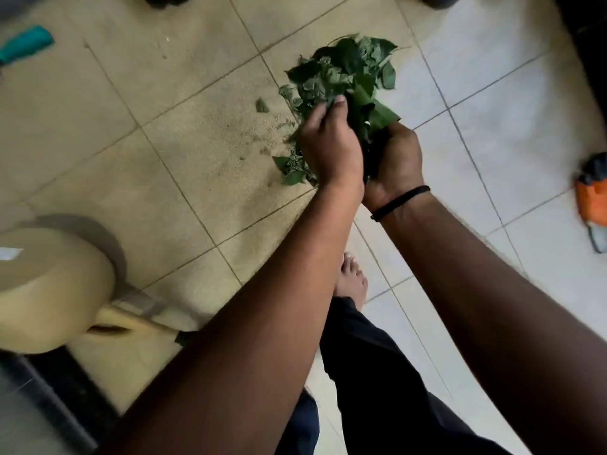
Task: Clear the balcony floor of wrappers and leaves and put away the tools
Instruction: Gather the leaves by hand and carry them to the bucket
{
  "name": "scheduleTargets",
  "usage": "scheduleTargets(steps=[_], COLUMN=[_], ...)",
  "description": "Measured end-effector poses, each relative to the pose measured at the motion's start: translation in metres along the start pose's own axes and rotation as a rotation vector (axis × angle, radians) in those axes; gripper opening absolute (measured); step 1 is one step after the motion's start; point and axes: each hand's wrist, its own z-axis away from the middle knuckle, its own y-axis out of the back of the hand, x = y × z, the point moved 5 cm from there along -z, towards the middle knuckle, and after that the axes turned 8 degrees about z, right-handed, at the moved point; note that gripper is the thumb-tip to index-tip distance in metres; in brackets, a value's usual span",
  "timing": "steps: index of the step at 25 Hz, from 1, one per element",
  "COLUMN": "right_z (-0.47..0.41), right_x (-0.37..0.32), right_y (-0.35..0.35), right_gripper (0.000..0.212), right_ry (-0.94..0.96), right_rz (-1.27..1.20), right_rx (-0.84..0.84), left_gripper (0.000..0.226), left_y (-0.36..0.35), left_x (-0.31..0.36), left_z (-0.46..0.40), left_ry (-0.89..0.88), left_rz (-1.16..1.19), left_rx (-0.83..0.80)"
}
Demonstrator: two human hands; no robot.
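Note:
A bunch of green leaves (348, 70) is gathered between my two hands above the tiled floor (184, 133). My left hand (330, 146) curls its fingers over the leaves from the left. My right hand (395, 162), with a black band on its wrist, grips the bunch from below on the right. A few loose leaves (292, 169) and one small scrap (261, 105) lie on the floor under and left of my hands. A teal-handled tool (26, 46) lies at the far left. An orange and grey tool (593, 205) lies at the right edge.
A beige round container (49, 290) stands at the lower left, with a white scrap (10, 252) on it. My bare foot (351, 280) is on the floor below my hands. Dark objects sit at the top edge (166, 0) and top right (588, 44).

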Motion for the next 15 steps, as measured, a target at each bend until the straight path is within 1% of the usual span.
scheduleTargets(steps=[2, 4, 5, 7, 9, 11, 13, 15], right_z=[0.029, 0.059, 0.076, 0.117, 0.166, 0.218, 0.285, 0.360], right_x=[-0.008, -0.021, -0.030, -0.054, -0.085, -0.118, -0.167, -0.220], right_y=[-0.011, -0.024, -0.034, -0.059, -0.091, -0.126, -0.170, -0.212], right_gripper=[0.017, 0.013, 0.017, 0.031, 0.042, 0.038, 0.027, 0.018], right_ry=[-0.014, -0.029, -0.024, -0.012, -0.020, -0.004, 0.050, 0.118], right_rz=[0.049, 0.107, 0.125, 0.122, 0.110, 0.068, 0.035, 0.028], right_rx=[0.047, 0.082, 0.085, 0.072, 0.066, 0.056, 0.003, -0.045], left_gripper=[0.021, 0.023, 0.024, 0.027, 0.028, 0.026, 0.018, 0.017], left_y=[0.006, 0.009, 0.008, 0.000, -0.008, -0.019, -0.035, -0.054], left_x=[0.024, 0.053, 0.071, 0.115, 0.170, 0.231, 0.311, 0.393], left_z=[0.022, 0.045, 0.058, 0.086, 0.122, 0.162, 0.215, 0.276], left_ry=[0.031, 0.035, 0.031, 0.020, 0.004, -0.029, -0.068, -0.109], left_rz=[0.033, 0.080, 0.100, 0.114, 0.123, 0.130, 0.130, 0.173], left_rx=[0.020, 0.043, 0.044, 0.029, 0.006, -0.037, -0.095, -0.176])
